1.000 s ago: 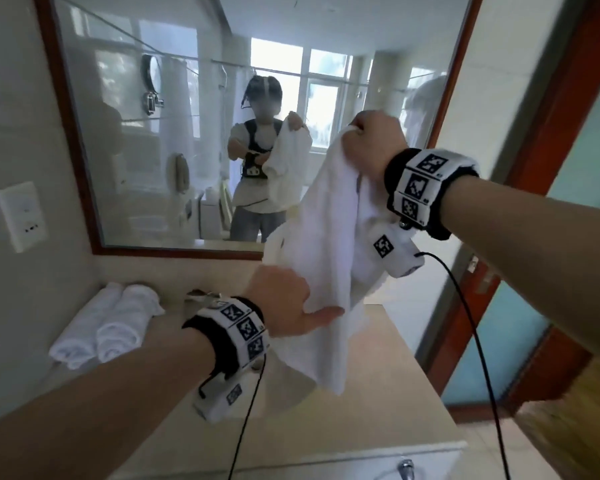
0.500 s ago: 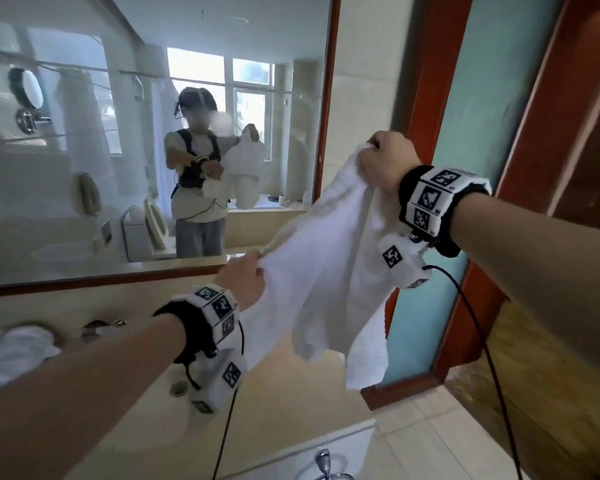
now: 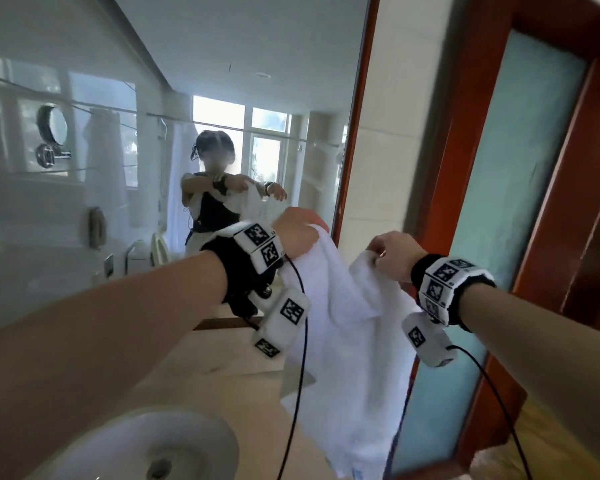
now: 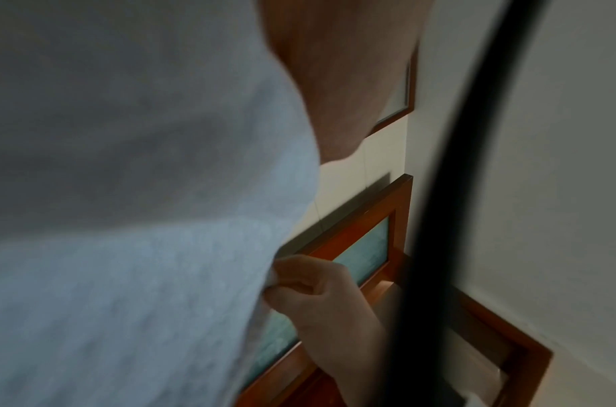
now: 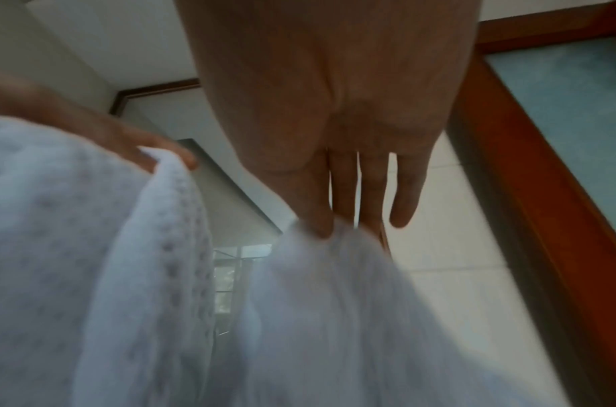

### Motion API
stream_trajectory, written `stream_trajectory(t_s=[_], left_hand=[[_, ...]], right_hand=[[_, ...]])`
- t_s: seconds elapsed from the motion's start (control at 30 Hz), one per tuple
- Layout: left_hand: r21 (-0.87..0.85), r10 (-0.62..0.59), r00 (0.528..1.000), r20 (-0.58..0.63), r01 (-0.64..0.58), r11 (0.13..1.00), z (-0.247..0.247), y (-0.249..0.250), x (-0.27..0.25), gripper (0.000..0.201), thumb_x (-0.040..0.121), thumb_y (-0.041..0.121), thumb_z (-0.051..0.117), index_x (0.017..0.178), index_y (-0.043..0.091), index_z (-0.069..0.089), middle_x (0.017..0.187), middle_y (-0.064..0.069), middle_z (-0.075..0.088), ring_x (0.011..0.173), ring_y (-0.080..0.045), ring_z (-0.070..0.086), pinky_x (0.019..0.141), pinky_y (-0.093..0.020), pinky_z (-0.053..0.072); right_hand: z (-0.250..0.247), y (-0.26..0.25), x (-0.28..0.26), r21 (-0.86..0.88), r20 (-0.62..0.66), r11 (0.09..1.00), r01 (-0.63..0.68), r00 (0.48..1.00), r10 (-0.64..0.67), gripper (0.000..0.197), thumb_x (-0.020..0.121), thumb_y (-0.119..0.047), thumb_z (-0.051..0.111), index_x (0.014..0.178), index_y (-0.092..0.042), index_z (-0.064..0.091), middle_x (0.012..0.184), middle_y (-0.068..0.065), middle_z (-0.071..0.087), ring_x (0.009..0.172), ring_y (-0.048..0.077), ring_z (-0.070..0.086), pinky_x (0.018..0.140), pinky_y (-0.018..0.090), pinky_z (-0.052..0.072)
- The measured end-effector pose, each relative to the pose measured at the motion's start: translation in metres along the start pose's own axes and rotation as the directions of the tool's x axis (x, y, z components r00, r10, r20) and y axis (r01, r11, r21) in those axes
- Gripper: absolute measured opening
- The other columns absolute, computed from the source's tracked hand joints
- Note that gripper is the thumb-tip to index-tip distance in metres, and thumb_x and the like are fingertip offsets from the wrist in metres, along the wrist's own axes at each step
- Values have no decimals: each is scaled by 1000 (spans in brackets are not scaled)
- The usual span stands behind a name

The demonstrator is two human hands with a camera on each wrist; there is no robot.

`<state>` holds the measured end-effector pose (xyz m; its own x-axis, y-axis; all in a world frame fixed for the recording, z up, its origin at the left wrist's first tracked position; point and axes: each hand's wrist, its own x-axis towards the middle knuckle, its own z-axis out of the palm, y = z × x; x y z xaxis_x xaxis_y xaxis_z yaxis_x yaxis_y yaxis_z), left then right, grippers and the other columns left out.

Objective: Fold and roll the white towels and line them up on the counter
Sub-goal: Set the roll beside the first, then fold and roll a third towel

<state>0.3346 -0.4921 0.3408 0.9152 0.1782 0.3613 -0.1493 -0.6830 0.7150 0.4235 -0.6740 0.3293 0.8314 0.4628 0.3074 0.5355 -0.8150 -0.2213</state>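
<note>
Both hands have come level since half a second back: the left hand (image 3: 293,233) has risen from low over the counter to meet the right, and the view has swung rightward, so the rolled towels seen earlier on the far left are out of sight.

Starting at the left, the sink basin (image 3: 194,431) sits low in the head view, with the beige counter (image 3: 222,382) running behind it under the mirror (image 3: 118,168). Next comes the left hand, fingers clamped on one top corner of the white towel (image 3: 347,341). That towel hangs in mid-air between the two hands, sagging at its top edge and draping down past the counter's right end, touching nothing else that I can make out. Further right, the right hand (image 3: 392,254) pinches the other top corner, thumb against forefinger, other fingers straight. Beyond it stands the wooden door frame (image 3: 471,168) with its frosted glass panel (image 3: 520,202).

So this looks like the spreading-out step, before any fold. Next, I'd judge, the top edge wants pulling taut, then the corners brought together for the first fold, or the cloth laid flat on the counter.
</note>
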Motion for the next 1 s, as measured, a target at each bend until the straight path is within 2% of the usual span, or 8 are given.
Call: stream_trajectory(t_s=[0.1,0.23,0.3,0.4,0.53,0.63,0.77,1.0], left_hand=[[-98,-55,997,48,59,993,13,0,22,35,91,-3,44,74,26,54,83,5,55,90,-16,53,66,-17,45],[-129,-187,973,136,204,970,29,-19,48,23,91,9,52,73,23,55,100,-7,58,95,-25,58,83,-36,52],[-156,-261,944,200,294,943,40,-30,58,18,90,14,56,73,19,54,93,-9,60,93,-29,59,87,-41,52],[-224,-324,918,227,373,900,51,-39,69,14,88,14,61,75,13,55,82,-8,58,83,-26,58,79,-39,54],[-265,-329,917,224,382,885,51,-37,84,31,89,13,60,116,-1,60,113,-19,62,98,-31,62,91,-44,52],[-265,-351,914,204,397,879,49,-33,92,40,89,15,60,125,-2,55,127,-23,58,114,-37,59,95,-49,50],[-283,-392,900,192,433,856,48,-35,97,38,94,13,53,128,-4,51,127,-24,57,116,-38,58,96,-46,50],[-539,-422,884,202,460,706,42,-44,111,34,98,15,46,115,-14,48,85,-31,68,75,-37,70,82,-47,56]], right_hand=[[5,-9,13,12,-16,998,61,998,-61,21,85,-11,54,95,-16,71,103,3,71,99,21,63,82,26,48],[-7,-29,-3,550,116,835,12,989,-91,30,88,-36,63,95,-7,70,86,8,74,79,19,70,82,39,58],[-13,-34,-19,454,294,890,36,937,-187,45,83,-49,65,111,-14,66,99,3,72,89,16,69,86,36,57],[8,-35,-31,-58,359,964,260,906,-223,58,78,-57,68,124,-23,56,113,-4,64,100,18,61,88,28,50],[60,-20,-15,3,240,972,235,943,-229,52,75,-66,61,88,-16,67,85,3,69,79,21,63,76,35,53],[69,-9,3,190,132,971,147,976,-173,45,81,-57,59,72,-14,66,68,0,64,65,15,57,60,28,44],[62,0,26,108,-13,969,222,975,-222,35,91,-15,50,57,-18,42,65,7,53,68,26,48,59,28,25],[11,23,88,238,-181,955,179,974,-137,30,89,-3,38,105,-3,64,104,14,66,91,26,57,70,22,35]])
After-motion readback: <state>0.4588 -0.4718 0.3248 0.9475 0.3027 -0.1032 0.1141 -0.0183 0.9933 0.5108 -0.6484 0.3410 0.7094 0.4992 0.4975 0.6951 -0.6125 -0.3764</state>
